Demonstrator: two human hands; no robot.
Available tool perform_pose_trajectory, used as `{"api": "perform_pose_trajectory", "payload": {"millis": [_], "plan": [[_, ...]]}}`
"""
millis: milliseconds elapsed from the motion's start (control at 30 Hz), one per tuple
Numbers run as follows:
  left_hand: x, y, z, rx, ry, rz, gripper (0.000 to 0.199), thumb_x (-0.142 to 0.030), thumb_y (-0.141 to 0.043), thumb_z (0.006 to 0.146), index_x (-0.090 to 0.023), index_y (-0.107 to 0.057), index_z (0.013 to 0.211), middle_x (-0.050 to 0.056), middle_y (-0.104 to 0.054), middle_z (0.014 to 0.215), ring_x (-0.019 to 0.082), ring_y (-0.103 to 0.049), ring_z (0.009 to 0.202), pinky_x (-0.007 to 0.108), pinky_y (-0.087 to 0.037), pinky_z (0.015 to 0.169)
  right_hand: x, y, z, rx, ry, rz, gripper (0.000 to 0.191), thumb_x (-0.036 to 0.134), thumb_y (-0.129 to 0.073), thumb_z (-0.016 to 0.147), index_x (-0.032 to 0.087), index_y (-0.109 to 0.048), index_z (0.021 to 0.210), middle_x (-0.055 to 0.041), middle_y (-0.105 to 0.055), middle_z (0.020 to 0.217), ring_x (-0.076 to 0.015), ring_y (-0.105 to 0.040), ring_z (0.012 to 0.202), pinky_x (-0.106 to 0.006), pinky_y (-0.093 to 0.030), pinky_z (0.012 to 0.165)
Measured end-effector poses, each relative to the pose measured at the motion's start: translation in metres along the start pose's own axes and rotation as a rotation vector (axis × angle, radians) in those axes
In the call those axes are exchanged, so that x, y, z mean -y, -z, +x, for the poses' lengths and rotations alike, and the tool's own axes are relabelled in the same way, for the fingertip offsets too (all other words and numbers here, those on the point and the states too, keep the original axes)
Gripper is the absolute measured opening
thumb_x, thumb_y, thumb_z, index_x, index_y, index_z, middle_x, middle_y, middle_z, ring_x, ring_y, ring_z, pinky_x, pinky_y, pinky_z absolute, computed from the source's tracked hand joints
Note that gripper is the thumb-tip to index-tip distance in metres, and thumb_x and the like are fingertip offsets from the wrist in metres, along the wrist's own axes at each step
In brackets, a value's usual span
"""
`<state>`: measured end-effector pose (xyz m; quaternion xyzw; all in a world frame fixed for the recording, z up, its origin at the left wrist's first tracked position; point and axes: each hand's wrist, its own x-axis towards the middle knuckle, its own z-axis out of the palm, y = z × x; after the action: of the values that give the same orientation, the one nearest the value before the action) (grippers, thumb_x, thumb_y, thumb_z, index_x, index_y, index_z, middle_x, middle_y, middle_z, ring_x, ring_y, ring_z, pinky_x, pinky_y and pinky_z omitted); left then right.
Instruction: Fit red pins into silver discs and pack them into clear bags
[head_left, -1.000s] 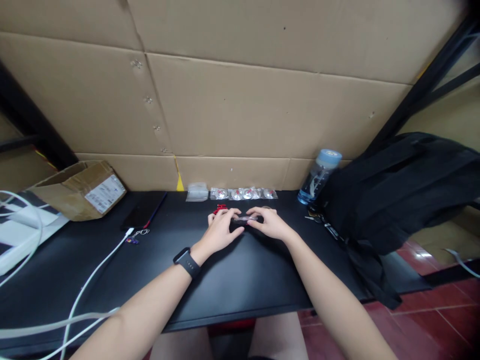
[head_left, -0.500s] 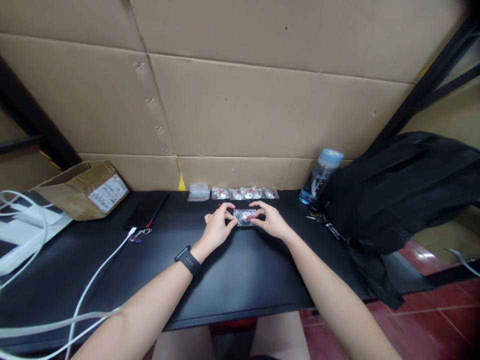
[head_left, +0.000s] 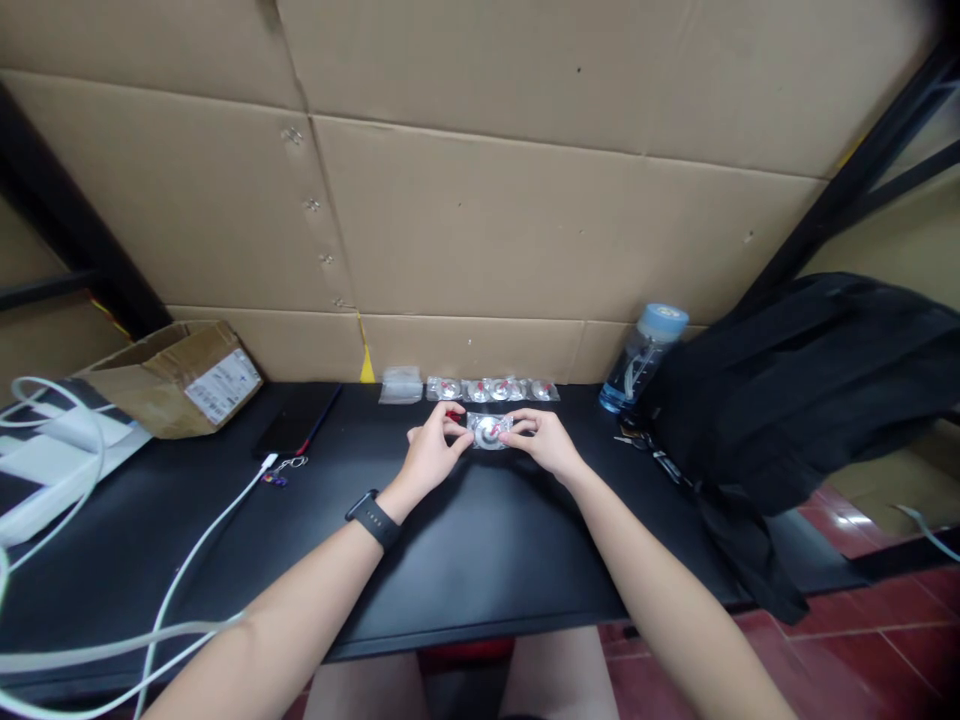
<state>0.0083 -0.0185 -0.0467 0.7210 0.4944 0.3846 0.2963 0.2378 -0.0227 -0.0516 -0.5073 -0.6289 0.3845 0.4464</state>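
Between my hands is a small clear plastic bag [head_left: 489,431] holding a round silvery disc with red on it; its exact kind is too small to tell. My left hand [head_left: 437,440] pinches the bag's left edge between thumb and fingers. At the right edge, my right hand [head_left: 546,440] pinches it the same way. Something red shows just behind my left fingertips, partly hidden. Beyond my hands, several similar bagged discs [head_left: 501,389] lie in a row along the back of the black table [head_left: 480,560]. Left of that row lies a stack of clear plastic bags [head_left: 401,385].
An open cardboard box [head_left: 180,385] and a phone [head_left: 294,420] with a white cable [head_left: 196,560] are on the left. To the right stand a blue-capped water bottle [head_left: 641,358] and a black backpack [head_left: 817,390], with keys [head_left: 630,440] near them. A cardboard wall [head_left: 480,220] closes the back.
The bagged disc has tilted up between my hands, so its round face shows more fully. Both hands keep their pinch and have barely moved. The whole view has shifted slightly.
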Motion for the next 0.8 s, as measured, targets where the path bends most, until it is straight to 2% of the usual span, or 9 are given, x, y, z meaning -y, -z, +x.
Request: {"api": "perform_pose_trajectory", "payload": {"millis": [100,233,400,500,633,700,800], "plan": [[-0.002,-0.002,-0.001,0.006,-0.006,0.014,0.034,-0.025,-0.069,0.086,-0.028,-0.049,0.113,-0.005,-0.079,0.088,0.021,-0.073,0.104,0.040,-0.037,0.102,0.001,-0.001,0.000,0.022,-0.010,0.089,0.041,0.047,-0.085,0.069,0.016,-0.074,0.094,-0.0094,-0.080,0.087,-0.0263,-0.075,0.086,-0.040,-0.054,0.090],[-0.007,-0.005,-0.005,0.024,-0.018,0.080,0.033,-0.026,-0.066,0.088,-0.027,-0.049,0.116,-0.003,-0.080,0.090,0.023,-0.072,0.105,0.043,-0.032,0.103,0.005,-0.002,-0.002,-0.023,-0.081,0.172,0.042,0.046,-0.088,0.063,0.016,-0.074,0.089,-0.0087,-0.079,0.086,-0.0246,-0.074,0.083,-0.039,-0.055,0.084],[-0.010,-0.003,-0.005,-0.035,-0.028,0.204,0.029,-0.025,-0.061,0.089,-0.028,-0.053,0.116,0.001,-0.079,0.107,0.027,-0.060,0.121,0.044,-0.031,0.097,0.001,0.014,0.004,-0.173,-0.127,0.255,0.050,0.041,-0.091,0.057,0.018,-0.070,0.096,-0.0060,-0.078,0.079,-0.0211,-0.071,0.071,-0.033,-0.054,0.071],[-0.007,0.003,-0.001,-0.103,0.015,0.232,0.031,-0.019,-0.061,0.086,-0.028,-0.056,0.114,0.002,-0.077,0.112,0.026,-0.057,0.121,0.043,-0.031,0.094,-0.009,0.037,0.021,-0.303,-0.142,0.282,0.054,0.039,-0.092,0.052,0.018,-0.069,0.096,-0.0051,-0.077,0.076,-0.0201,-0.070,0.068,-0.031,-0.053,0.066],[0.000,0.012,0.006,-0.162,0.054,0.246,0.031,-0.018,-0.060,0.085,-0.028,-0.057,0.114,0.001,-0.076,0.110,0.027,-0.055,0.120,0.043,-0.032,0.092,-0.021,0.066,0.059,-0.473,-0.148,0.185,0.045,0.032,-0.090,0.051,0.017,-0.068,0.087,-0.0033,-0.073,0.070,-0.0194,-0.069,0.069,-0.030,-0.052,0.069],[0.003,0.015,0.007,-0.179,0.066,0.253,0.030,-0.018,-0.060,0.085,-0.028,-0.057,0.114,0.001,-0.076,0.110,0.027,-0.054,0.120,0.043,-0.032,0.093,-0.025,0.071,0.076,-0.526,-0.206,0.083,0.039,0.030,-0.087,0.054,0.017,-0.067,0.085,-0.0031,-0.073,0.069,-0.0202,-0.068,0.068,-0.029,-0.051,0.066],[0.007,0.017,0.008,-0.181,0.073,0.258,0.030,-0.019,-0.060,0.085,-0.028,-0.058,0.113,0.001,-0.076,0.109,0.028,-0.054,0.121,0.042,-0.032,0.093,-0.032,0.068,0.092,-0.545,-0.243,0.025,0.034,0.026,-0.084,0.056,0.018,-0.067,0.084,-0.0045,-0.073,0.072,-0.0235,-0.068,0.074,-0.032,-0.050,0.069]]}}
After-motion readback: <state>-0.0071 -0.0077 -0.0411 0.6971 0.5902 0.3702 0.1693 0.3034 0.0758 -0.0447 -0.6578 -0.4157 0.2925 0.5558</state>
